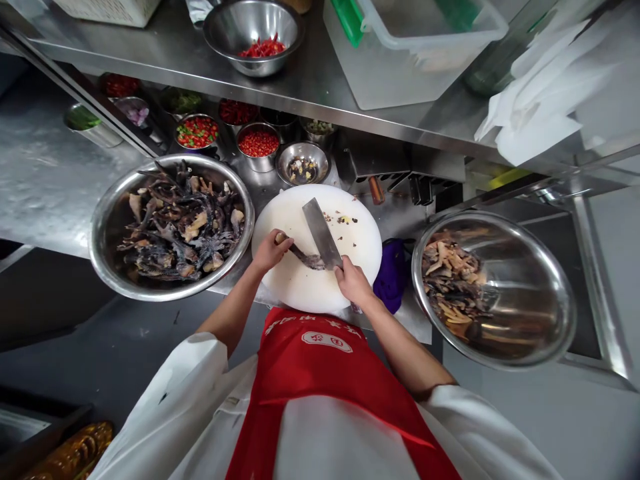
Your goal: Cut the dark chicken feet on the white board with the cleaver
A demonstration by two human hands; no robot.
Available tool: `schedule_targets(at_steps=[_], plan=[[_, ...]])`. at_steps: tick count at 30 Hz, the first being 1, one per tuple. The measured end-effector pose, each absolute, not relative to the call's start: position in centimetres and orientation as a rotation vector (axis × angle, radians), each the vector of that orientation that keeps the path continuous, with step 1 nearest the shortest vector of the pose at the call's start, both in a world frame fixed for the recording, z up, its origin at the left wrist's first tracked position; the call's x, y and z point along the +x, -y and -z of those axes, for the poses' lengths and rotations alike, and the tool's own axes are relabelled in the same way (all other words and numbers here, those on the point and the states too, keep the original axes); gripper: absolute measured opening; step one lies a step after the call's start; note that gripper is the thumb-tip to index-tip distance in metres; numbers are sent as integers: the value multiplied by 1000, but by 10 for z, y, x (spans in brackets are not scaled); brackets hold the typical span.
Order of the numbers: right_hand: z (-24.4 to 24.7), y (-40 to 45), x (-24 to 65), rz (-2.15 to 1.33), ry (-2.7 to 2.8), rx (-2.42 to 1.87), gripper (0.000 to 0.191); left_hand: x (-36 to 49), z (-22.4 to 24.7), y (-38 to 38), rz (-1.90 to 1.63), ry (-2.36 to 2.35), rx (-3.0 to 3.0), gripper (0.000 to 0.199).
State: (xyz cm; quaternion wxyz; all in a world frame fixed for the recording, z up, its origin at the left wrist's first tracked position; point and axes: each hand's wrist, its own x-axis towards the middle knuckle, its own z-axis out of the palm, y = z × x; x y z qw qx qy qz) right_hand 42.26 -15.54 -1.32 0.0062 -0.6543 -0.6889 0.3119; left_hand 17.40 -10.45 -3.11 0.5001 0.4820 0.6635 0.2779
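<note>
On the round white cutting board [280, 213] lies a dark chicken foot [307, 259], its upper end pinched in my left hand [271, 251]. My right hand [353, 281] is closed round the handle of a cleaver [321, 233]. The cleaver's broad blade slants up and left over the board, close to the toe end of the foot. Small dark and yellow scraps [345, 219] are scattered on the board's upper right. A steel basin [107, 263] heaped with dark feet stands at the left. In another steel basin [530, 287] at the right lie cut pieces.
Behind the board stand a small steel bowl [303, 163] and several containers of chopped peppers [259, 143]. A knife rack [400, 177] is at the back right. Overhanging the back is a steel shelf [310, 93] with a plastic tub [395, 73]. A purple cloth [393, 277] touches the board's right side.
</note>
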Motion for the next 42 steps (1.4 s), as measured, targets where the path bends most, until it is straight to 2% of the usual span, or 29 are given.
schedule_targets(at_steps=[5, 11, 18, 26, 32, 42], plan=[[9, 150, 414, -849, 2151, -2090, 29, 170, 60, 89, -555, -1577, 1243, 34], [-3, 131, 412, -740, 2102, -2023, 36, 164, 66, 81, -430, -1666, 1368, 33], [11, 124, 403, -949, 2384, -2096, 30, 163, 64, 84, -440, -1636, 1366, 33], [16, 122, 408, -961, 2353, -2090, 29, 156, 45, 80, -280, -1692, 1487, 33], [12, 139, 399, -857, 2085, -2034, 29, 188, 59, 75, -392, -1978, 1376, 34], [2, 141, 380, -984, 2048, -2028, 28, 188, 68, 85, -478, -1945, 1291, 40]])
